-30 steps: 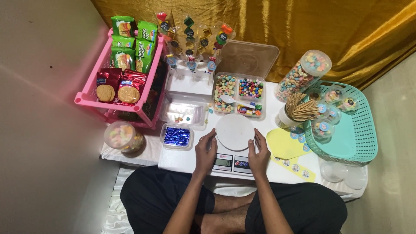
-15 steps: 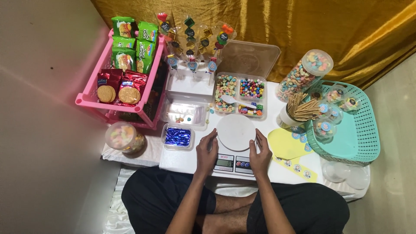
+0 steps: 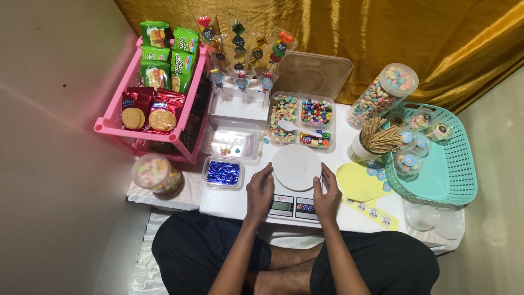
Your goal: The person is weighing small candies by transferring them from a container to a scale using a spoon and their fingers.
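A white kitchen scale (image 3: 295,167) with a round platter and a small display sits on the low white table (image 3: 234,201) in front of me. My left hand (image 3: 260,190) rests against the scale's left side, fingers slightly spread. My right hand (image 3: 327,192) rests against its right side the same way. Neither hand holds anything. Just behind the scale is a clear divided box of coloured candies (image 3: 302,119) with a white scoop in it.
A pink rack (image 3: 154,129) of snack packets stands at the left, with a candy jar (image 3: 154,172) beside it. A tub of blue twist ties (image 3: 222,172), a cup of wooden sticks (image 3: 374,139), yellow sticker sheets (image 3: 362,183) and a teal basket (image 3: 436,158) of filled cups surround the scale.
Both hands stay at the sides of the scale; they have shifted only slightly.
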